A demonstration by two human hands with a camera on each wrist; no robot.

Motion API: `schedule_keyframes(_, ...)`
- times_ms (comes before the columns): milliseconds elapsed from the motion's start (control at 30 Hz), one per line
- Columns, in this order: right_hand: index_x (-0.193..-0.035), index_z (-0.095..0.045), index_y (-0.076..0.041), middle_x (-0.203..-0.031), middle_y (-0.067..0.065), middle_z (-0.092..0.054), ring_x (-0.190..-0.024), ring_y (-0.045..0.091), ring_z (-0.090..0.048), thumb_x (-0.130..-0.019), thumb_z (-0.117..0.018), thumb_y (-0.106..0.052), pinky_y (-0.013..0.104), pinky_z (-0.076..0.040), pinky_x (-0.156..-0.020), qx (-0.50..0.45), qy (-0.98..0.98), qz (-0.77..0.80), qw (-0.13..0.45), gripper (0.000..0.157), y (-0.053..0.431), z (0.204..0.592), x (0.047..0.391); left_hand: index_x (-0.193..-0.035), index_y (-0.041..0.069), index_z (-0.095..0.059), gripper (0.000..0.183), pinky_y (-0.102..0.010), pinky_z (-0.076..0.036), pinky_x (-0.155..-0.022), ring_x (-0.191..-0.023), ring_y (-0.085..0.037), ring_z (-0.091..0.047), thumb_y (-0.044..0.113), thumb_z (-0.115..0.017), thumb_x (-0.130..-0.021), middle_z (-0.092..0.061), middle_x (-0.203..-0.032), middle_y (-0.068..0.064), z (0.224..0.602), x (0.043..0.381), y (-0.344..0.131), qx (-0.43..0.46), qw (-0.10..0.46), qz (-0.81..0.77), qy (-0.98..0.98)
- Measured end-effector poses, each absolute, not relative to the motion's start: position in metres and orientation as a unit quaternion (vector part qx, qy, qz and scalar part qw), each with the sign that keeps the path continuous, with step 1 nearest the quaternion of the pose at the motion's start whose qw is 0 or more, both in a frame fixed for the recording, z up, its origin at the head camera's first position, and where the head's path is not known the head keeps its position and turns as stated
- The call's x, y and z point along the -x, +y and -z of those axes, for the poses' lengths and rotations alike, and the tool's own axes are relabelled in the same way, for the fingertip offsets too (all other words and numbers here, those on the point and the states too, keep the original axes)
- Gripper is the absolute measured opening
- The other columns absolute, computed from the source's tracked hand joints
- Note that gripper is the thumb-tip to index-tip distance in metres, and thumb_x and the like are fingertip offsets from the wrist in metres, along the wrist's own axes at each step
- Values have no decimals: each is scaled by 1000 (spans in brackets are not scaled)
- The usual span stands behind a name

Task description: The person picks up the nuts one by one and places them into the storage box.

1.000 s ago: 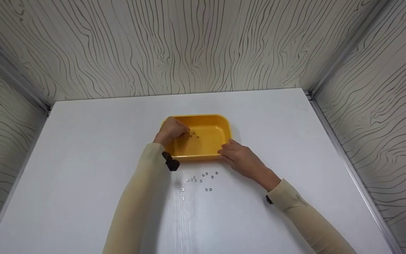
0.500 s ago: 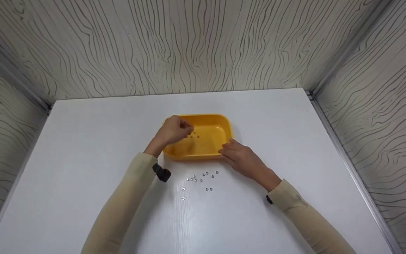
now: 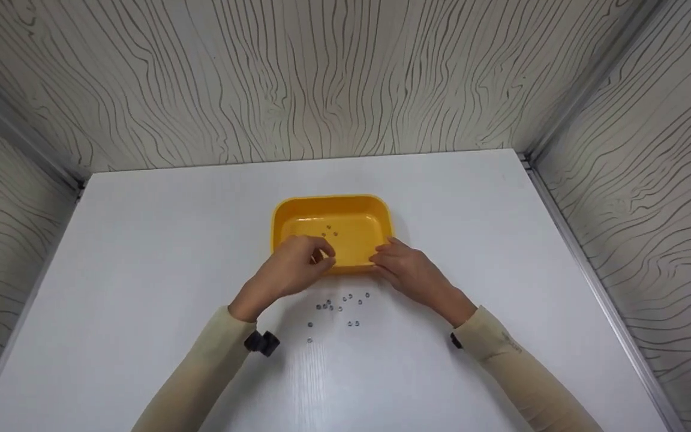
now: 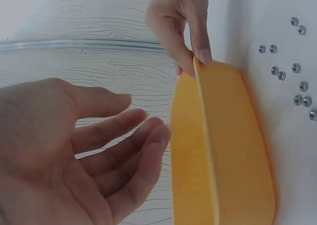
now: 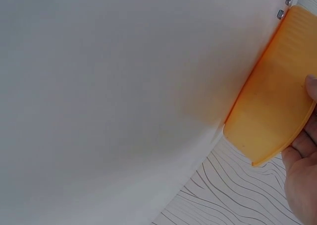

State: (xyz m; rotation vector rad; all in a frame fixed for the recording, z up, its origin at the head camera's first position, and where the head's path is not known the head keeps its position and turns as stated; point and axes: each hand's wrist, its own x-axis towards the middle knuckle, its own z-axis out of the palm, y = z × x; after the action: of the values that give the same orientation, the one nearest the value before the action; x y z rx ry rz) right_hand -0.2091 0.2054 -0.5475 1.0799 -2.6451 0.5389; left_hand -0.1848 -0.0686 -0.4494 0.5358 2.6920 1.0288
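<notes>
A yellow plastic tray (image 3: 357,243) stands on the white table. My right hand (image 3: 408,270) grips its front right corner; in the left wrist view, the thumb of that hand (image 4: 181,22) lies outside the rim and the fingers inside. My left hand (image 3: 294,264) hovers over the tray's front left rim with loosely bent fingers. The left wrist view shows nothing between the left thumb and fingers (image 4: 153,140). A few small metal nuts (image 3: 335,234) lie on the tray floor. Several more nuts (image 3: 340,309) are scattered on the table in front of it.
Wood-patterned panels (image 3: 333,78) stand behind the table (image 3: 159,240) and at both sides. A metal rail (image 3: 597,282) runs along the right edge of the table. The tray sits near the middle of the tabletop.
My left hand has come out of the tray's left part, back toward me to the front rim, and its fingers have loosened. The right hand keeps its grip; tray and table nuts stay put.
</notes>
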Motion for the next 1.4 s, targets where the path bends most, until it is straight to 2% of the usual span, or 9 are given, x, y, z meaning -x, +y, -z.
schedule_keyframes(167, -116, -78, -9, -117, 4, -80, -119, 21, -73, -98, -75, -20, 44, -46, -119, -366, -905, -186, 111, 22, 204, 548, 209, -107, 8, -80, 14, -28, -53, -68, -74, -15, -60, 16, -71, -99, -74, -90, -3, 454, 163, -77, -196, 104, -319, 921)
schedule_keyframes(367, -117, -78, -9, -117, 3, -80, -118, 20, -74, -100, -72, -24, 43, -46, -119, -370, -903, -182, 116, 23, 207, 548, 208, -105, 6, -79, 12, -39, -60, -83, -90, -19, -69, 10, -75, -94, -77, -98, -5, 478, 148, -85, -240, 88, -284, 924)
schedule_keyframes(500, -115, -79, -10, -115, 4, -80, -118, 21, -74, -100, -72, -23, 43, -47, -119, -373, -901, -184, 121, 21, 208, 548, 209, -105, 3, -78, 13, -43, -62, -83, -92, -23, -72, 6, -75, -92, -77, -100, -9, 497, 140, -90, -269, 57, -259, 926)
schedule_keyframes(667, -112, -80, -9, -112, 5, -80, -116, 22, -75, -98, -75, -18, 44, -49, -117, -375, -898, -189, 132, 18, 208, 548, 209, -100, 2, -78, 12, -40, -62, -76, -87, -25, -73, 0, -74, -89, -76, -94, -9, 521, 132, -92, -298, -6, -207, 932)
schedule_keyframes(967, -115, -79, -9, -114, 4, -81, -117, 21, -75, -98, -75, -20, 43, -48, -117, -372, -901, -184, 127, 20, 207, 546, 209, -91, 4, -77, 10, -33, -58, -67, -74, -21, -65, -3, -73, -85, -71, -81, -5, 543, 122, -96, -321, -72, -177, 927)
schedule_keyframes(1133, -114, -79, -9, -114, 5, -80, -117, 21, -74, -98, -74, -22, 43, -48, -118, -369, -902, -182, 128, 21, 207, 548, 209, -87, 5, -76, 7, -31, -56, -64, -72, -19, -61, -2, -74, -88, -68, -79, -4, 549, 119, -95, -324, -73, -154, 931)
schedule_keyframes(1300, -113, -79, -7, -113, 6, -81, -115, 22, -75, -97, -76, -20, 45, -49, -116, -379, -896, -187, 139, 21, 206, 549, 209, -91, 4, -79, 4, -29, -60, -70, -79, -18, -63, 2, -75, -91, -69, -86, -5, 554, 113, -93, -324, -51, -127, 936)
schedule_keyframes(1400, -113, -80, -7, -113, 6, -81, -114, 23, -75, -96, -76, -19, 44, -49, -116, -383, -892, -188, 147, 21, 206, 549, 209, -91, 5, -79, 7, -27, -61, -72, -82, -19, -64, -1, -79, -87, -71, -90, -6, 555, 111, -93, -336, -59, -108, 934)
